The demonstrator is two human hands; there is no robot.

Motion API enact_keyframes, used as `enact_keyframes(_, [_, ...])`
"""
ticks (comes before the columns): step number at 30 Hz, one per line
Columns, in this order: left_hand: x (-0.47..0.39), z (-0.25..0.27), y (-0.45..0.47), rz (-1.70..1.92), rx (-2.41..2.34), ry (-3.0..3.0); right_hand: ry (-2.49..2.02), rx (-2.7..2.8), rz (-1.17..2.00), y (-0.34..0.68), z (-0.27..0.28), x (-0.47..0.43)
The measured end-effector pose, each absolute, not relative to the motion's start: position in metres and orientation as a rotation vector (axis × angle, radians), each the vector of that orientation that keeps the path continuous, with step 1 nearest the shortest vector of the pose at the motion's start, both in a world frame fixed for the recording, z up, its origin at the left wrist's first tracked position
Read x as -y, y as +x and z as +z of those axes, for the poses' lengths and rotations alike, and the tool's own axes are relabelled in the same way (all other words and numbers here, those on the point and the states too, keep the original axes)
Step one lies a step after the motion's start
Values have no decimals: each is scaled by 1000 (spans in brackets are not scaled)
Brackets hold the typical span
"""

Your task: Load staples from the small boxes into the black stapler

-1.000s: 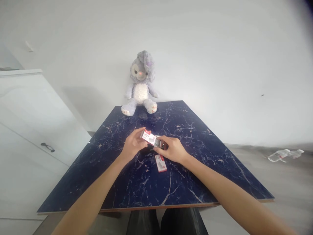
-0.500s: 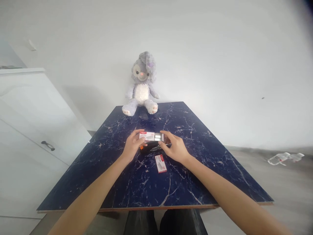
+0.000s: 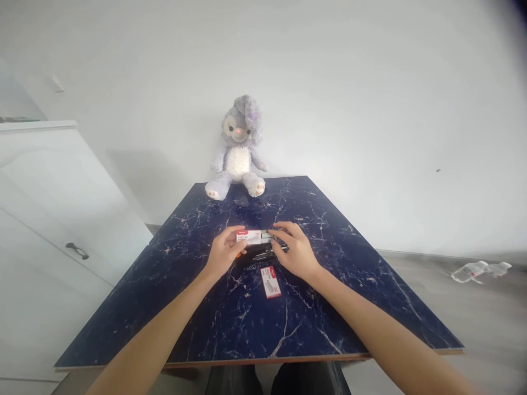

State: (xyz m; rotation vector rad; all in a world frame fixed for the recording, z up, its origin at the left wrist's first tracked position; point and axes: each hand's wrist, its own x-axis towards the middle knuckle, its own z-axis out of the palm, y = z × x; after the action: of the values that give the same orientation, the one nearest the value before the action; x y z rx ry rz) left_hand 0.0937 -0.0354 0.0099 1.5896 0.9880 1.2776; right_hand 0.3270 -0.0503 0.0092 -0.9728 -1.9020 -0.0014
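My left hand is closed on a small white and red staple box, thumb in front and fingers behind. Silvery rows of staples show in the inner tray sticking out of its right end. The thumb and fingers of my right hand pinch at those staples; their exact contact is partly hidden. Below the box, a black stapler with an orange part lies on the table, partly covered by my hands. A second staple box lies flat nearer to me.
The dark blue marbled table has a grey plush toy sitting at its far edge, against the wall. A white cabinet stands at the left. Clear plastic bottles lie on the floor at the right.
My right hand has shifted from gripping the tray's end to having its fingertips at the staples. My left hand keeps holding the box. The view has tilted slightly up.
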Motion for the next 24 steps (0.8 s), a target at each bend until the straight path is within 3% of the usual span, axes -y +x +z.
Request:
enact_keyframes(16, [38,9,98,1236,-1010,1574,-935,1870,137,329,18,49])
enact_keyframes(24, [40,11,100,1218,-1049,1523,-1001,1556,438,331,22,50])
